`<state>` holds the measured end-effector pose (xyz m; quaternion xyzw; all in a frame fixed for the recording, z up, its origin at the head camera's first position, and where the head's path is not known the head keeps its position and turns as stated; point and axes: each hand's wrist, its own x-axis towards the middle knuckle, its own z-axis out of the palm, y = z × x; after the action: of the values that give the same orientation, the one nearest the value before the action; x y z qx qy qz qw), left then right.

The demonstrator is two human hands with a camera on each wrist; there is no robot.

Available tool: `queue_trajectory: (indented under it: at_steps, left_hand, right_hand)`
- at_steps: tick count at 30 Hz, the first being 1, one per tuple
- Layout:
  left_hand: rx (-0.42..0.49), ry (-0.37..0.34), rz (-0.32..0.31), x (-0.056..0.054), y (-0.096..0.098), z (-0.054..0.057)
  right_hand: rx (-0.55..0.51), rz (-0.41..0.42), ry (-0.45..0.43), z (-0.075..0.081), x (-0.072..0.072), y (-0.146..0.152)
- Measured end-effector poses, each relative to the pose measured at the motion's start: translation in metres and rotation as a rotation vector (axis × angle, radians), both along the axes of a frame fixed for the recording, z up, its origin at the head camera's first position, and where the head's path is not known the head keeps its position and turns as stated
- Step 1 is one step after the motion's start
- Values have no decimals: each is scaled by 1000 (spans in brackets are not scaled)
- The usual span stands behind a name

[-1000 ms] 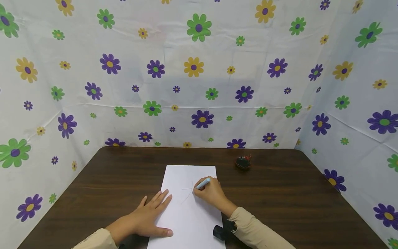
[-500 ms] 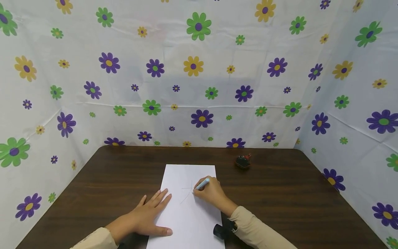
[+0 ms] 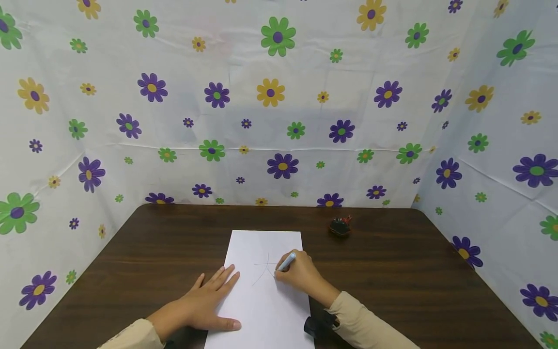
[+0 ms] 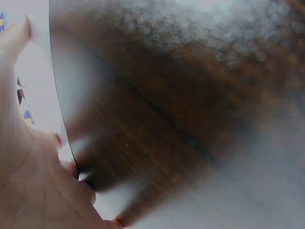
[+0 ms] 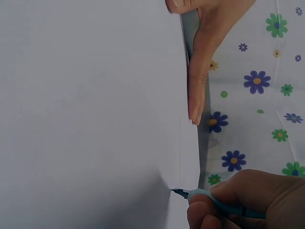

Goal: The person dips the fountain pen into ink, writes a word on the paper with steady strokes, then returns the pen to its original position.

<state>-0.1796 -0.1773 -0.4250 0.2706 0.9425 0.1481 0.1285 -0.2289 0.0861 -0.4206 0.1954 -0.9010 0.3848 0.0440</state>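
Around the table on three sides hangs a white plastic sheet (image 3: pixel 279 121), creased in straight fold lines and printed with purple, green and yellow flowers; it forms a back wall and two side walls, and its flowers show again in the right wrist view beyond the paper's edge. Within this booth stands one table (image 3: pixel 392 271) with a dark brown wood-grain top, smooth and matte, its far corners rounded. On the tabletop, near the front edge and roughly centred, lies one sheet of white paper (image 3: pixel 266 310), flat and rectangular, with a few thin pencil-fine strokes crossing near its upper middle. Two hands come in from below, both in beige sleeves. To the left of the sheet the left hand (image 3: pixel 209 303) lies palm down, fingers straight and a little spread, fingertips and thumb pressing on the paper's left edge while the palm rests on the wood. At the sheet's right side the right hand (image 3: pixel 301 274) has its fingers curled round one slim light blue pen (image 3: pixel 286 261), pinching it near the tip; the dark point touches the paper just beside the drawn strokes. Well apart, toward the far right of the table, sits one small dark object (image 3: pixel 340 226) with a touch of red, too small to make out.
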Motion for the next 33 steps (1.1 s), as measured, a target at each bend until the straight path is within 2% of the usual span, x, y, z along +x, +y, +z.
queue_trajectory:
  at_steps: [15, 33]
  left_hand:
    - [-13, -7, -5, -1, 0, -2]
    - [-15, -10, 2, -3, -1, -4]
  right_hand:
    - [-3, 52, -30, 4, 11, 11]
    - [11, 72, -46, 9, 20, 19]
